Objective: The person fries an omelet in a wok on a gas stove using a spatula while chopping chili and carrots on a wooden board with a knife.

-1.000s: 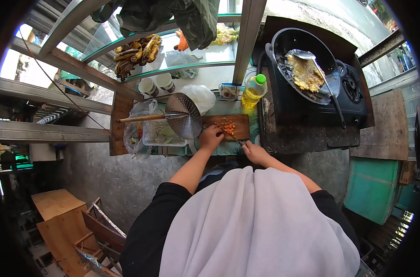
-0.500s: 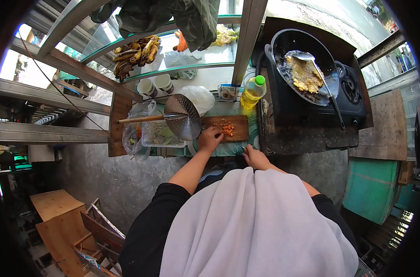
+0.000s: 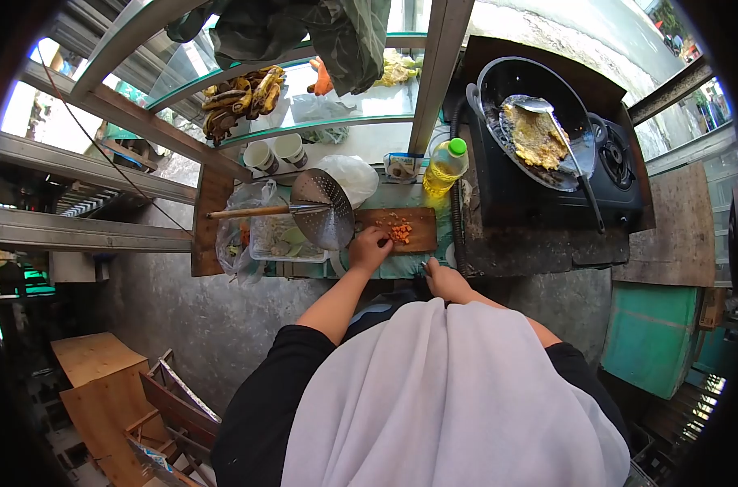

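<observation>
Diced orange pieces that look like carrot [image 3: 400, 233] lie on a wooden cutting board [image 3: 421, 216] at the counter's front. My left hand [image 3: 370, 248] rests at the board's near left part, fingers curled together at the edge of the pieces; what they pinch is hidden. At the counter's front edge, right of the board, my right hand [image 3: 446, 282] is closed round a knife [image 3: 426, 264], of which only a small part shows. A skimmer [image 3: 322, 209] with a wooden handle lies left of the board, over a plastic tray [image 3: 292, 259] of pale vegetables.
A bottle of yellow oil [image 3: 444, 169] stands behind the board's right end. Further right, a wok [image 3: 499, 77] on the gas stove [image 3: 539, 227] holds a browned fried piece [image 3: 537, 140] and a spatula [image 3: 569, 147]. Paper cups [image 3: 290, 149] and bananas [image 3: 243, 101] are at the back left.
My right hand has shifted slightly down and left, and the knife blade that showed over the board's edge is now hardly visible. My left hand stays nearly in place.
</observation>
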Available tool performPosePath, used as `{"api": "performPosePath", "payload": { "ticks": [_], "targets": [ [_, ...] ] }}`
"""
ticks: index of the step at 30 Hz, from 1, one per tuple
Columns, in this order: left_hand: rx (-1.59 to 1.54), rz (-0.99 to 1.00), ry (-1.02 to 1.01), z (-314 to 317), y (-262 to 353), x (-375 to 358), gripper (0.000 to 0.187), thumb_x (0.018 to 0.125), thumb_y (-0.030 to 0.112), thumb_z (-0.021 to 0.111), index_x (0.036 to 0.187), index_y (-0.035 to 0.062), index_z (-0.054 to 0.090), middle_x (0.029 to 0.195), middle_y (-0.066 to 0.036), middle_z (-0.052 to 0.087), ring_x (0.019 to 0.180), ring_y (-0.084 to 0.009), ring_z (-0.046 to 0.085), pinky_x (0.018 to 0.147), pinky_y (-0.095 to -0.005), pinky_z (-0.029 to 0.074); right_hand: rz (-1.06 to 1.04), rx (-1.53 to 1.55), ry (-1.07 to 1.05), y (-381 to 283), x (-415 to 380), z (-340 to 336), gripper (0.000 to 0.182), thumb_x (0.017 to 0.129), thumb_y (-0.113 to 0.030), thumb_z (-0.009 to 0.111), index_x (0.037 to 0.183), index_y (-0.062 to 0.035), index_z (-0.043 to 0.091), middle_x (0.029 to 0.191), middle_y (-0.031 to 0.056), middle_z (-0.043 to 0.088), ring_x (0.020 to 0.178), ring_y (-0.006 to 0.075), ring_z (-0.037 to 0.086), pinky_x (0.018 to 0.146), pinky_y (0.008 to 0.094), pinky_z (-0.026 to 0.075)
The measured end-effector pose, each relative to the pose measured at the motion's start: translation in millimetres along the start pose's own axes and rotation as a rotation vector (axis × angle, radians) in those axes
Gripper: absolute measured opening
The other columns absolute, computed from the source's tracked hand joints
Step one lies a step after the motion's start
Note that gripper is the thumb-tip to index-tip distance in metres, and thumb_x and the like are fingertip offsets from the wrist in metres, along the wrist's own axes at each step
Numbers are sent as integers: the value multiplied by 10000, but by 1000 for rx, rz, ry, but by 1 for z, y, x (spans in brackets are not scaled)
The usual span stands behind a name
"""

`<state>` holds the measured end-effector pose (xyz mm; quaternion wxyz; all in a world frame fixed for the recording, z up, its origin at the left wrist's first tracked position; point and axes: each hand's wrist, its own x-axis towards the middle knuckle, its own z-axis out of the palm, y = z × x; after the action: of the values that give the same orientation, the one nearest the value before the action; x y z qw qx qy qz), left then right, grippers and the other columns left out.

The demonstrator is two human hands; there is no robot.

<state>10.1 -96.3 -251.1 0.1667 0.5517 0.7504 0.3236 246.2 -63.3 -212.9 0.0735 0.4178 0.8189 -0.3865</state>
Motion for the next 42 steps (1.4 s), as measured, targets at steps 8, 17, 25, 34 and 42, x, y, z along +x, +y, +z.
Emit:
{"api": "performPosePath", "payload": {
  "ticks": [8, 17, 25, 34, 42],
  "targets": [
    [-5, -12, 74, 0, 11, 3, 210, 757, 241, 725, 949, 158, 705, 940, -37, 663, 804, -246, 660, 693, -364, 533, 24, 48, 40, 2, -7, -5, 249, 911, -184, 520, 1044, -4, 411, 842, 288, 638, 801, 464, 619, 708, 532, 484],
    [-109, -17, 22, -4, 5, 0, 124, 772, 215, 732, 857, 129, 704, 844, -35, 671, 655, -186, 645, 616, -307, 524, 53, 86, 37, 8, -7, -2, 263, 909, -191, 530, 1049, -5, 409, 854, 286, 637, 820, 463, 618, 724, 527, 480],
    [-13, 51, 41, -17, 7, -4, 153, 763, 221, 740, 874, 119, 711, 920, -53, 678, 826, -248, 652, 708, -350, 526, 39, 41, -19, 1, -5, -6, 260, 910, -195, 531, 1048, -4, 421, 887, 287, 640, 847, 458, 619, 737, 522, 481],
    [12, -10, -5, -7, -4, -3, 110, 803, 236, 700, 861, 144, 716, 928, -3, 673, 890, -248, 635, 743, -364, 522, 10, 44, -37, -2, 3, 2, 262, 916, -194, 526, 1047, 6, 420, 872, 292, 641, 835, 464, 619, 732, 522, 481],
    [56, 39, 38, -7, 1, -2, 95, 756, 193, 728, 805, 114, 709, 889, -22, 674, 835, -242, 642, 730, -352, 517, 2, 46, -11, -3, 5, 6, 257, 916, -188, 520, 1036, 12, 412, 848, 302, 634, 817, 473, 614, 720, 534, 475]
  ]
}}
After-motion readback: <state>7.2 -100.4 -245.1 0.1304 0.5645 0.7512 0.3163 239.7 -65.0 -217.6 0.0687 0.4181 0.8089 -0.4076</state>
